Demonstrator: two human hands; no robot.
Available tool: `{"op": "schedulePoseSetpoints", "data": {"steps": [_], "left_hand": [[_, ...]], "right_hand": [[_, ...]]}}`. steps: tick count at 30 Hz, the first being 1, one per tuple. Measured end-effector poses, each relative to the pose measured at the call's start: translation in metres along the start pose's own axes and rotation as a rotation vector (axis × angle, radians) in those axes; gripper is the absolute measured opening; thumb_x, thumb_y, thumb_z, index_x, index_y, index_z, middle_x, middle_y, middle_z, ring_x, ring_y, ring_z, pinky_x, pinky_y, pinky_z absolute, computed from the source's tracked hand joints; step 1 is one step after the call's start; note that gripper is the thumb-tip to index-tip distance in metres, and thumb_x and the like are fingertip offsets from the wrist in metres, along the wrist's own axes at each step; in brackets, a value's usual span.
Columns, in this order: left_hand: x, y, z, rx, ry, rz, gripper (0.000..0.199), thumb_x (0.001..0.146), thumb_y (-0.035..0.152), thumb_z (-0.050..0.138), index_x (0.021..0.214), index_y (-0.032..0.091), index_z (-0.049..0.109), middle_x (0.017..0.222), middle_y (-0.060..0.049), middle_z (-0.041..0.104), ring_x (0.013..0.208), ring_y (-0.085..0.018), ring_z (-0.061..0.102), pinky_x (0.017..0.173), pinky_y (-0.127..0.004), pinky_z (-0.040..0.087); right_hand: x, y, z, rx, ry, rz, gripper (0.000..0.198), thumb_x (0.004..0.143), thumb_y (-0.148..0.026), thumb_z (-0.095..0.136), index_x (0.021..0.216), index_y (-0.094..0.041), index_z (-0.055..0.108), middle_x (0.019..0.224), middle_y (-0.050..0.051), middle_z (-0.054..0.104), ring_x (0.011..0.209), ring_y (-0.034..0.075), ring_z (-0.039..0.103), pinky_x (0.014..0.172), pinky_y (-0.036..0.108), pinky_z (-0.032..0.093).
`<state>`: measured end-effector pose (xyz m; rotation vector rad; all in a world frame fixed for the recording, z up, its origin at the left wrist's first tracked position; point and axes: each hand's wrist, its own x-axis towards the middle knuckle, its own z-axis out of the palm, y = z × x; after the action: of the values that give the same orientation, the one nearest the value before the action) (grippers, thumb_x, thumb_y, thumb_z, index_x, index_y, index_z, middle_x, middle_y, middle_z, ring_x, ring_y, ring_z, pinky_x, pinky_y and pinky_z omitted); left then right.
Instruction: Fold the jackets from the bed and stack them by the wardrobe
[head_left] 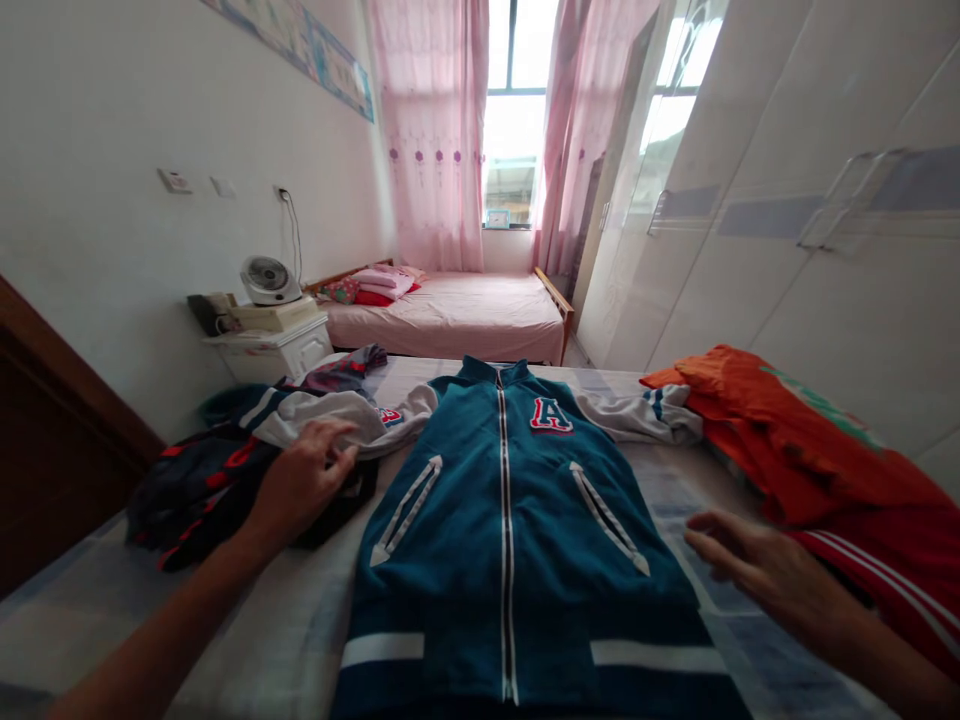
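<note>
A teal zip-up jacket (pixel 465 500) lies spread front side up on the bed in front of me, its zip closed and a letter A patch on the chest. Its grey left-hand sleeve (pixel 367 420) stretches out to the side, ending in a dark striped cuff. My left hand (pixel 304 475) is over the near edge of that sleeve, fingers loosely bent and thumb apart; whether it touches the cloth is unclear. Off the jacket's other side, my right hand (pixel 761 560) hovers with fingers apart and nothing in them. The other grey sleeve (pixel 637 415) runs toward the orange clothes.
Dark clothes with red marks (pixel 195 485) lie heaped at the left. An orange garment (pixel 780 420) and a red one with white stripes (pixel 900 570) are piled at the right. Beyond stand a second bed (pixel 465 315), a cabinet with a fan (pixel 268 280) and a white wardrobe (pixel 750 200).
</note>
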<state>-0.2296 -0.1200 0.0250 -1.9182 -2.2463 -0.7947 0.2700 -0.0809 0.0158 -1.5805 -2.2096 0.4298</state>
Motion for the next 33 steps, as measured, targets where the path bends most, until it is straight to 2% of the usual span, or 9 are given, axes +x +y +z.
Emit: {"op": "schedulePoseSetpoints", "data": {"steps": [2,6,11,13,18,25,29,31,33], "left_hand": [[0.029,-0.011,-0.001,0.194,0.083,0.004,0.046,0.083,0.036,0.04,0.123,0.018,0.051,0.132,-0.011,0.047,0.094,-0.025,0.06,0.082,-0.034,0.045],[0.068,-0.034,0.002,0.343,-0.172,-0.045,0.057,0.078,0.038,0.05,0.131,0.016,0.045,0.13,-0.015,0.048,0.109,-0.03,0.054,0.083,-0.034,0.044],[0.082,-0.044,-0.005,0.388,-0.285,-0.027,0.022,0.076,0.03,0.052,0.09,0.02,0.065,0.09,-0.005,0.063,0.083,-0.023,0.062,0.07,-0.027,0.045],[0.085,-0.045,-0.021,0.413,-0.238,-0.041,0.023,0.081,0.028,0.044,0.093,0.019,0.063,0.093,-0.004,0.062,0.084,-0.02,0.061,0.072,-0.025,0.044],[0.082,-0.06,-0.057,0.531,0.159,-0.175,0.04,0.093,0.032,0.025,0.116,0.009,0.048,0.116,-0.013,0.048,0.098,-0.027,0.055,0.08,-0.036,0.045],[0.067,-0.09,-0.011,0.424,-0.091,-0.162,0.029,0.087,0.026,0.037,0.098,0.011,0.058,0.093,-0.01,0.059,0.088,-0.022,0.062,0.078,-0.028,0.048],[0.065,-0.068,-0.008,0.574,-0.055,-0.18,0.037,0.086,0.024,0.032,0.11,0.008,0.055,0.11,-0.02,0.056,0.085,-0.03,0.061,0.07,-0.04,0.049],[0.065,-0.042,-0.006,0.643,0.071,-0.06,0.043,0.085,0.021,0.033,0.121,0.006,0.049,0.126,-0.024,0.046,0.098,-0.035,0.057,0.079,-0.046,0.048],[0.065,-0.01,0.008,0.523,0.127,0.132,0.046,0.085,0.023,0.035,0.126,0.007,0.047,0.135,-0.021,0.04,0.117,-0.035,0.047,0.095,-0.047,0.041]], "right_hand": [[0.027,-0.015,-0.001,0.038,-0.045,0.047,0.037,0.081,-0.052,0.045,0.092,-0.023,0.065,0.094,0.006,0.07,0.082,0.022,0.066,0.075,0.032,0.051],[0.075,-0.063,0.025,0.094,-0.008,-0.09,0.038,0.084,-0.047,0.043,0.107,-0.02,0.059,0.11,0.009,0.064,0.098,0.023,0.061,0.087,0.035,0.047],[0.101,-0.085,0.091,0.089,-0.005,-0.244,0.031,0.085,-0.03,0.045,0.112,-0.02,0.056,0.119,0.009,0.057,0.107,0.022,0.056,0.094,0.038,0.043],[0.103,-0.08,0.108,0.035,-0.027,-0.264,0.032,0.084,-0.027,0.047,0.113,-0.019,0.056,0.123,0.01,0.056,0.112,0.024,0.053,0.097,0.043,0.04],[0.103,-0.065,0.117,-0.014,-0.043,-0.3,0.033,0.084,-0.025,0.046,0.115,-0.018,0.057,0.127,0.011,0.054,0.116,0.024,0.051,0.099,0.043,0.04],[0.102,-0.061,0.121,-0.014,-0.025,-0.308,0.034,0.085,-0.025,0.047,0.117,-0.021,0.057,0.127,0.008,0.053,0.117,0.023,0.05,0.1,0.042,0.041],[0.101,-0.065,0.118,0.003,-0.041,-0.285,0.034,0.084,-0.024,0.047,0.116,-0.02,0.057,0.128,0.009,0.053,0.116,0.023,0.05,0.099,0.041,0.04],[0.101,-0.066,0.116,0.013,-0.055,-0.283,0.034,0.085,-0.024,0.047,0.117,-0.021,0.057,0.128,0.008,0.052,0.117,0.022,0.049,0.1,0.04,0.039],[0.101,-0.068,0.115,0.024,-0.062,-0.28,0.034,0.085,-0.024,0.047,0.117,-0.021,0.056,0.129,0.007,0.052,0.119,0.022,0.048,0.101,0.04,0.037]]}}
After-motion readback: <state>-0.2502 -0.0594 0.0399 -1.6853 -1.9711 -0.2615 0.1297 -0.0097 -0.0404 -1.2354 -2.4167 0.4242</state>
